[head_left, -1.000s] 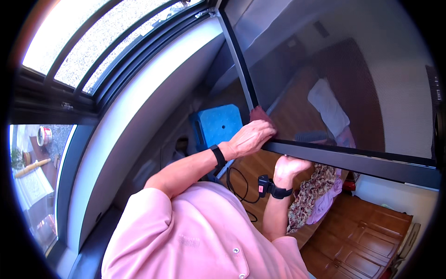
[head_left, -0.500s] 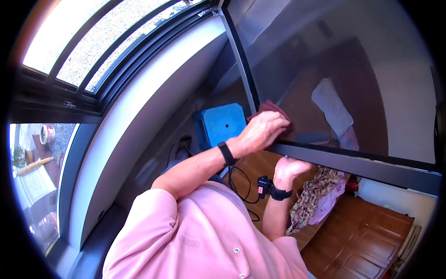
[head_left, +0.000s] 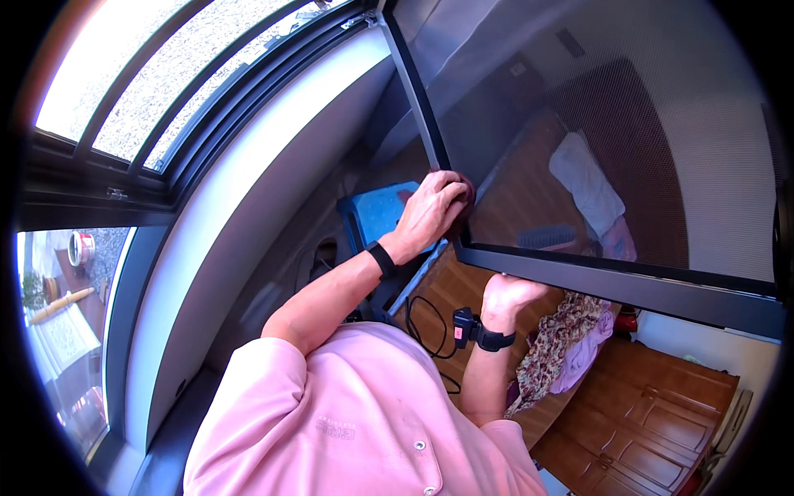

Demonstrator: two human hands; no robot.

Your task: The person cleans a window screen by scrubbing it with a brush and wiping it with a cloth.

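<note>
A dark-framed window screen (head_left: 529, 157) stands tilted in front of me, with fine mesh inside its bars. My left hand (head_left: 430, 211) is closed over a dark red cloth (head_left: 465, 202) and presses it to the frame's left bar, just above the lower corner. From beneath, my right hand (head_left: 511, 296) holds the lower bar (head_left: 612, 289); its fingertips are hidden behind the bar. I wear a black band on each wrist, and a small black device sits by the right one.
A blue stool (head_left: 376, 217) stands below my left hand. Dark cables (head_left: 426, 331) hang near my waist. At right are a patterned cloth (head_left: 562, 343) and brown wooden furniture (head_left: 645, 413). A white curved sill (head_left: 240, 190) and a barred window (head_left: 141, 99) lie to the left.
My left hand with the cloth has moved left and slightly up, from the lower bar near the corner to the left bar. The right hand stays at the lower bar.
</note>
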